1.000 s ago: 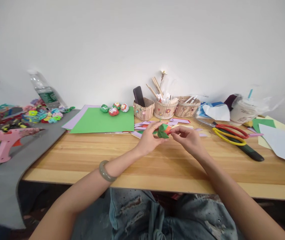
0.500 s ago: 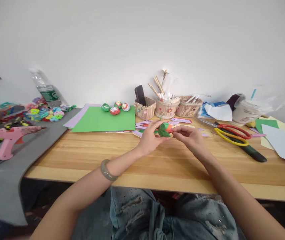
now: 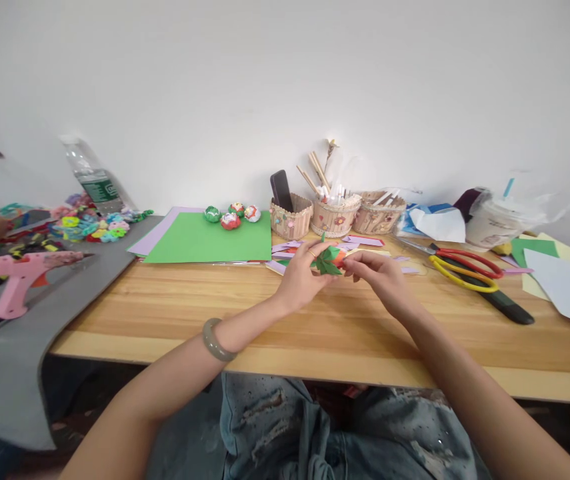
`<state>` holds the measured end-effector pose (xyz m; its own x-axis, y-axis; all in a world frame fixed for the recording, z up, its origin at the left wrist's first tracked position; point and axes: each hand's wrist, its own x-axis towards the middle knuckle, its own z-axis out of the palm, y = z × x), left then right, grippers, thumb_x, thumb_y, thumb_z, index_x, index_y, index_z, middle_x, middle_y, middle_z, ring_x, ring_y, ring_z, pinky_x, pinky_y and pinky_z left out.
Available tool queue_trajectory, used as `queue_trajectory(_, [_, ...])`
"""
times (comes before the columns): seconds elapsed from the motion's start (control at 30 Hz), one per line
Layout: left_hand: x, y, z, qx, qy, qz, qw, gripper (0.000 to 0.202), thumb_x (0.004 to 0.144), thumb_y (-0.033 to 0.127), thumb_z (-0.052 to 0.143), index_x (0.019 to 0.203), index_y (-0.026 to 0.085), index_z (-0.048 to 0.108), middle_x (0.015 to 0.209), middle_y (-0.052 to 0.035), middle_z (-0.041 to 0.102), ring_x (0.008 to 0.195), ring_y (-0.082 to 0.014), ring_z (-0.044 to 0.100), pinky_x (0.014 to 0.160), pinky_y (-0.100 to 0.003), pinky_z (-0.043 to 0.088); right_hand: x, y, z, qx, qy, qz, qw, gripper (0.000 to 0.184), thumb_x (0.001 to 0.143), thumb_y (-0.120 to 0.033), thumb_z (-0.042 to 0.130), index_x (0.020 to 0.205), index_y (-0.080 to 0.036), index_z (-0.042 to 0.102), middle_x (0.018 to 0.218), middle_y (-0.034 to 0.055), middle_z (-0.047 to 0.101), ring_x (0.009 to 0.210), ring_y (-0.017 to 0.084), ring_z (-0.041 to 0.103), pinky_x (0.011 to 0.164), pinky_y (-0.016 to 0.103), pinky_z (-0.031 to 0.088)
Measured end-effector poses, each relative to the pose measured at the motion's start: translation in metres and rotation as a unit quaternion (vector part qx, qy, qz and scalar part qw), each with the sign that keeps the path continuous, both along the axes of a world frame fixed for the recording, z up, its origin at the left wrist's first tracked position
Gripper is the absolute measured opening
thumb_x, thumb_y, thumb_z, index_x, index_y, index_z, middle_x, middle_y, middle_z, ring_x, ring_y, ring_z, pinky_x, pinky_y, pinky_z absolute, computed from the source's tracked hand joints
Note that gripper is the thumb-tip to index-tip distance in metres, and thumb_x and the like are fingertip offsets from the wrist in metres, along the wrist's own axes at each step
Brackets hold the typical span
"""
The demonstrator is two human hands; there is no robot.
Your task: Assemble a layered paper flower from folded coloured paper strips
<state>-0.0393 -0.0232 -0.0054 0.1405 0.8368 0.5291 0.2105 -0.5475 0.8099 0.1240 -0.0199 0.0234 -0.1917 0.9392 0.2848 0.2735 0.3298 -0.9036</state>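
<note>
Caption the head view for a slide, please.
Left hand and right hand hold a small green-and-orange paper piece over a light-brown wooden table.

This is a handicraft workspace; whether in a home, a shop or a studio, the narrow view does not settle. Small flower ornaments [image 3: 231, 221] sit on the green sheet [image 3: 207, 248], a pink glue gun [image 3: 21, 272] rests well to its left, decorated baskets [image 3: 335, 217] stand just right of it, and farther right lie red-and-yellow-handled scissors [image 3: 465, 254] (a drink cup [image 3: 492, 229] stands near them).
</note>
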Motion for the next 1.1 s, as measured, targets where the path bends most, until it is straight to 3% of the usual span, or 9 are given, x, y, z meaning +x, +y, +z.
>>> queue_trajectory(0.13, [0.0,0.006,-0.005,0.017,-0.016,0.003,1.0,0.055,0.066,0.023,0.073,0.117,0.02,0.054,0.118,-0.0099,0.051,0.112,-0.0223,0.049,0.1,-0.038,0.038,0.004,0.002,0.001,-0.035,0.027,0.03,0.999,0.023,0.069,-0.041,0.066,0.07,-0.018,0.069,0.063,0.0013,0.064,0.058,0.013,0.054,0.055,0.026,0.045])
queue_trajectory(0.47, [0.0,0.003,-0.001,0.011,0.002,-0.014,1.0,0.056,0.061,0.025,0.077,0.113,0.02,0.057,0.116,-0.0111,0.054,0.111,-0.0243,0.051,0.097,-0.039,0.039,0.006,0.006,-0.001,-0.052,0.043,0.026,0.997,0.023,0.058,-0.039,0.076,0.06,-0.018,0.067,0.058,0.0004,0.062,0.052,0.011,0.05,0.051,0.026,0.04])
queue_trajectory(0.6, [0.0,0.003,-0.001,0.008,0.011,-0.026,1.0,0.057,0.06,0.024,0.077,0.113,0.02,0.058,0.118,-0.0111,0.054,0.111,-0.0243,0.051,0.097,-0.04,0.04,0.008,0.006,-0.002,-0.042,0.038,0.036,0.998,0.023,0.056,-0.038,0.078,0.058,-0.019,0.066,0.058,0.0001,0.062,0.055,0.013,0.053,0.056,0.027,0.043])
queue_trajectory(0.8, [0.0,0.007,-0.003,0.007,0.0,-0.012,1.0,0.059,0.061,0.023,0.077,0.115,0.016,0.055,0.115,-0.0125,0.054,0.105,-0.0224,0.054,0.092,-0.037,0.044,0.01,0.007,-0.005,-0.006,0.033,0.04,0.999,0.02,0.062,-0.042,0.073,0.071,-0.024,0.071,0.074,0.0019,0.067,0.071,0.018,0.058,0.068,0.033,0.046])
queue_trajectory(1.1, [0.0,0.003,-0.002,0.018,0.034,-0.036,0.999,0.055,0.059,0.022,0.078,0.111,0.02,0.058,0.119,-0.0116,0.052,0.112,-0.0241,0.05,0.096,-0.04,0.04,0.013,0.012,-0.007,0.047,-0.029,0.04,0.998,0.022,0.057,-0.038,0.077,0.054,-0.021,0.064,0.066,-0.0005,0.051,0.061,0.014,0.048,0.056,0.03,0.04])
